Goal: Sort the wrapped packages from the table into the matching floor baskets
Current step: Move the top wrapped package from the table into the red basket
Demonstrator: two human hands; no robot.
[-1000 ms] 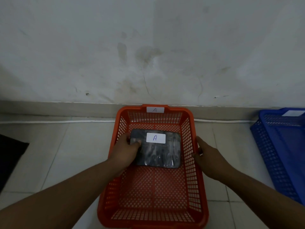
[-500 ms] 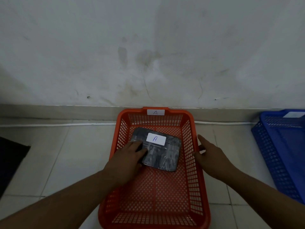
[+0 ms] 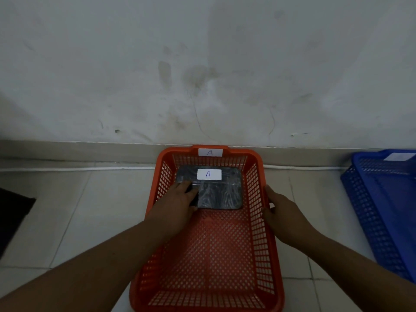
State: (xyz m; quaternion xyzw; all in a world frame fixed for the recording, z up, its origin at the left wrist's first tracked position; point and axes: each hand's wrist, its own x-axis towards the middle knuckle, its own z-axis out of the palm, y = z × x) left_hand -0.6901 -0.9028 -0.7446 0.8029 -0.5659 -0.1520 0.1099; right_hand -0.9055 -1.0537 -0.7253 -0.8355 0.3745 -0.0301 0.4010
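Note:
A dark wrapped package [image 3: 219, 191] with a white label "A" lies flat at the far end of the orange basket [image 3: 258, 233], which carries an "A" tag on its far rim. My left hand [image 3: 177, 203] reaches inside the basket. Its fingers lie on the package's near left corner and the thumb is at its edge. My right hand [image 3: 281, 210] rests against the outside of the basket's right wall, fingers spread. The near half of the basket floor is bare mesh.
A blue basket [image 3: 371, 212] with a white tag stands on the tiled floor to the right. A dark mat [image 3: 13, 212] lies at the left edge. The stained wall and skirting run right behind the baskets, with a white cable along the floor.
The package was turned from a slant to square with the basket and slid toward the far wall. My right hand came in against the basket's right wall.

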